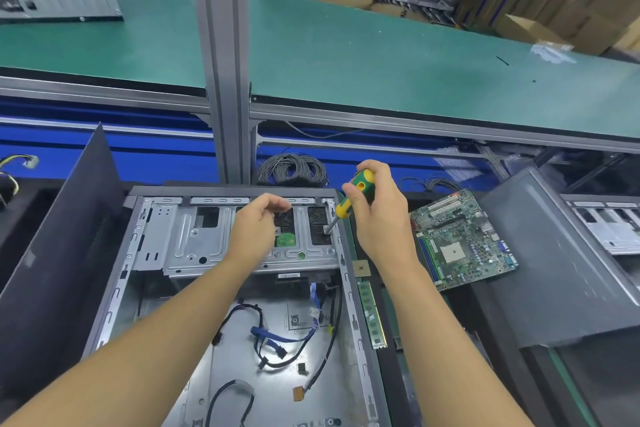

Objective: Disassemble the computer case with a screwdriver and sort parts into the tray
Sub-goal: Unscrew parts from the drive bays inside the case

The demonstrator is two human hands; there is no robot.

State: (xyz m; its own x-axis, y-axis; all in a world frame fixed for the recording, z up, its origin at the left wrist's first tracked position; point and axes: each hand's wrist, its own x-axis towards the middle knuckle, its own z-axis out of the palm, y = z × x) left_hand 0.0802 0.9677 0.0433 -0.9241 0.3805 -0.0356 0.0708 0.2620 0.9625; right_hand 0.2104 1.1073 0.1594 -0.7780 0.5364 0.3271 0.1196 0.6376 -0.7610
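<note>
Hands: both are held over the far end of the case (138, 253), the left hand (258, 222) near the middle and the right hand (377, 215) at the right edge.
Right hand: wrapped round the green-and-yellow handle of the screwdriver (356, 196), with the thumb laid on the handle's side.
Left hand: the fingers are curled inward with the thumb close to them, above the drive cage (183, 236); whether anything small is pinched cannot be told.
Screwdriver: held tilted, handle up and to the right, shaft pointing down and left; the tip is set at a small metal tab on the right end of the drive cage, just beside the case's right wall.
Case: laid on its side with the open face turned up, directly beneath both forearms.
Drive cage: a silver metal frame is fixed across the far end of the case; a green circuit board is seen through one opening, just right of the left hand.
Cables (277, 340): black and blue leads are strewn loose on the case floor, between the two forearms.
Motherboard (460, 239): laid flat to the right of the case, near the right hand but apart from it.
Memory stick (372, 315): laid along the outside of the case's right wall, beside the right forearm.
Chip (361, 268): a small square one is set just beyond the memory stick's far end.
Panel (62, 218): a dark one is leaned upright at the left of the case.
Coil (292, 170): a bundle of grey cable is seen behind the case.
Belt (381, 62): a green conveyor is run across the background.
</note>
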